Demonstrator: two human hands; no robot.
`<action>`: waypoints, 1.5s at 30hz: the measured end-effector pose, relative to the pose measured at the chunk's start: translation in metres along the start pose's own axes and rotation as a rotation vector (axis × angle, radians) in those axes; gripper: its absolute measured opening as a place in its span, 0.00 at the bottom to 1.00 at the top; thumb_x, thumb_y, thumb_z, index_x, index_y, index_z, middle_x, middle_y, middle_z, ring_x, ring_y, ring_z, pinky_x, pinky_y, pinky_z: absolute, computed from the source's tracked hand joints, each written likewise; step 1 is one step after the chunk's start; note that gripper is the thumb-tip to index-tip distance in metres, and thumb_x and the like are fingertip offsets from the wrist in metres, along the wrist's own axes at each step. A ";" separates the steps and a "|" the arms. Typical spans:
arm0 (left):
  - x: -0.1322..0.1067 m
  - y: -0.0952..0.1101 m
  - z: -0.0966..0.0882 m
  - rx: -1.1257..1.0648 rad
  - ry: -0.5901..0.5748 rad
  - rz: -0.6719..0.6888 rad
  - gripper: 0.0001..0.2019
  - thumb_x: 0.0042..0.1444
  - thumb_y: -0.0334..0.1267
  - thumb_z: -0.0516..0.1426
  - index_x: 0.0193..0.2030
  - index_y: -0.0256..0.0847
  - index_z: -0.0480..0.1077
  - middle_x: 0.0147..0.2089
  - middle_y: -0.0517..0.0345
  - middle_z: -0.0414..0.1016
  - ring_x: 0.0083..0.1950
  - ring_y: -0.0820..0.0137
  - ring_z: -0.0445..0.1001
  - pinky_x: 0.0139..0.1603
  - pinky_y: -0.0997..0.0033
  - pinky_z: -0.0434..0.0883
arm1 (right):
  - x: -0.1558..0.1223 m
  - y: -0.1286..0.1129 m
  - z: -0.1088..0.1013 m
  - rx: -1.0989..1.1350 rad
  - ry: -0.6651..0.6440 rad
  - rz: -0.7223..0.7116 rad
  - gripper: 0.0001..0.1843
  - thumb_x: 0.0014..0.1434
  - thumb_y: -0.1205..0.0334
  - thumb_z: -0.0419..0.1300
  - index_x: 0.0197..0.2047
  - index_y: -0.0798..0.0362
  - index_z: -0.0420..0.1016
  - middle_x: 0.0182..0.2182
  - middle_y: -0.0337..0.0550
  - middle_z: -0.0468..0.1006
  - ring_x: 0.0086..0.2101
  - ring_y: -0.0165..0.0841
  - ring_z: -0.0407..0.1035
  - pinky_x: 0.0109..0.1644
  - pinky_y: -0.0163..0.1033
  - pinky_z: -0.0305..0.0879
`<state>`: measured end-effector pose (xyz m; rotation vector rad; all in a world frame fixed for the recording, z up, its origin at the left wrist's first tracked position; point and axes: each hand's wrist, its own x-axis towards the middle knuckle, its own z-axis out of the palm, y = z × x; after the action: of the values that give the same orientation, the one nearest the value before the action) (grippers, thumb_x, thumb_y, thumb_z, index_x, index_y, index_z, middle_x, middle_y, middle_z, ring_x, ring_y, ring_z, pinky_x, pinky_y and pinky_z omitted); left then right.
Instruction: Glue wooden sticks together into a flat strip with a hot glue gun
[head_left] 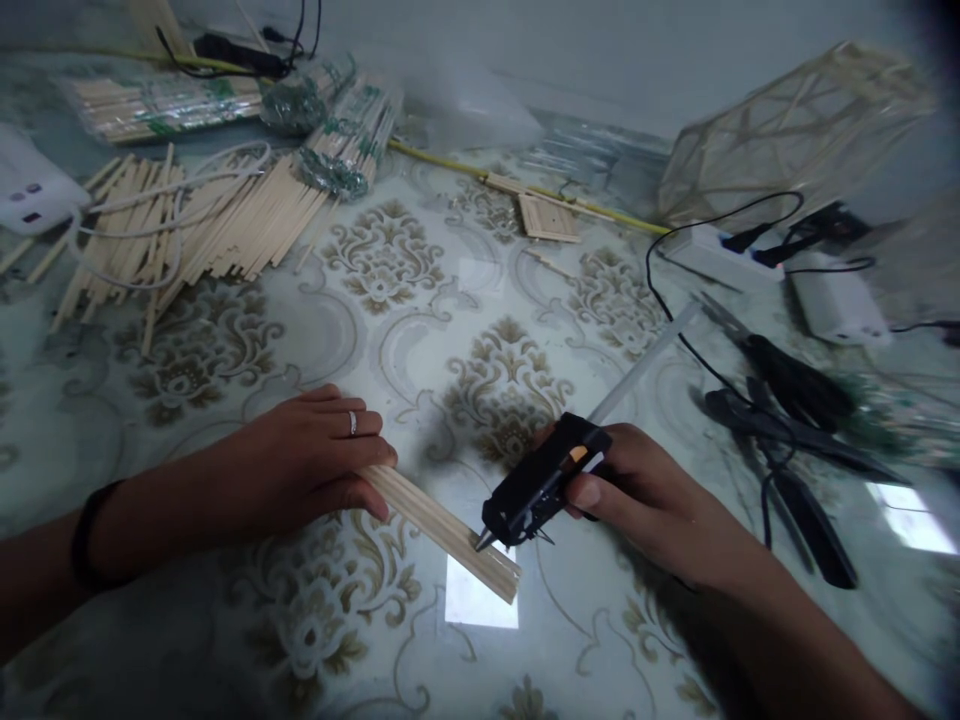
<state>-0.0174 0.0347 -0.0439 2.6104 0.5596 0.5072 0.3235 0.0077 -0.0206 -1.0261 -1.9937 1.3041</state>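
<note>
My left hand [330, 455] is closed round one end of a few wooden sticks [442, 530] laid side by side; the palm hides their far end. A ring and a dark wristband are on that hand and arm. In my right hand [637, 495] is a black hot glue gun [551, 475], gripped by its handle. A pale glue stick [645, 360] juts from the gun's back. Its metal nozzle points down at the sticks near their free end, where a shiny streak shows. Whether the nozzle touches the wood I cannot tell.
Loose wooden sticks [240, 230] lie at the left under a white cable, with wrapped bundles [180, 105] behind. A small stick panel [551, 218] is farther back. On the right are pliers [795, 375], other black-handled tools [810, 520], a power strip [712, 255] and a wooden frame [787, 130].
</note>
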 end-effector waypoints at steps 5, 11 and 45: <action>0.001 0.000 0.001 0.019 0.010 0.013 0.29 0.84 0.55 0.44 0.42 0.39 0.77 0.36 0.59 0.78 0.38 0.66 0.73 0.48 0.65 0.65 | 0.001 0.000 0.004 -0.032 0.021 -0.014 0.31 0.77 0.35 0.60 0.32 0.51 0.81 0.22 0.34 0.77 0.22 0.26 0.68 0.25 0.32 0.60; 0.002 0.000 0.002 0.018 0.001 0.015 0.28 0.85 0.55 0.45 0.43 0.40 0.77 0.37 0.60 0.80 0.39 0.65 0.73 0.49 0.64 0.65 | 0.002 -0.001 0.006 -0.069 0.037 0.001 0.32 0.76 0.34 0.60 0.33 0.52 0.82 0.22 0.35 0.76 0.21 0.27 0.66 0.24 0.34 0.60; -0.001 0.000 0.000 -0.002 -0.069 -0.009 0.21 0.82 0.54 0.55 0.44 0.41 0.78 0.40 0.58 0.83 0.41 0.63 0.75 0.50 0.62 0.64 | -0.003 0.001 -0.004 0.104 -0.093 0.008 0.27 0.77 0.39 0.62 0.34 0.51 0.82 0.27 0.40 0.82 0.25 0.30 0.72 0.29 0.36 0.67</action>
<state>-0.0186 0.0345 -0.0441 2.6110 0.5480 0.4133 0.3283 0.0070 -0.0200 -0.9420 -1.9673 1.4681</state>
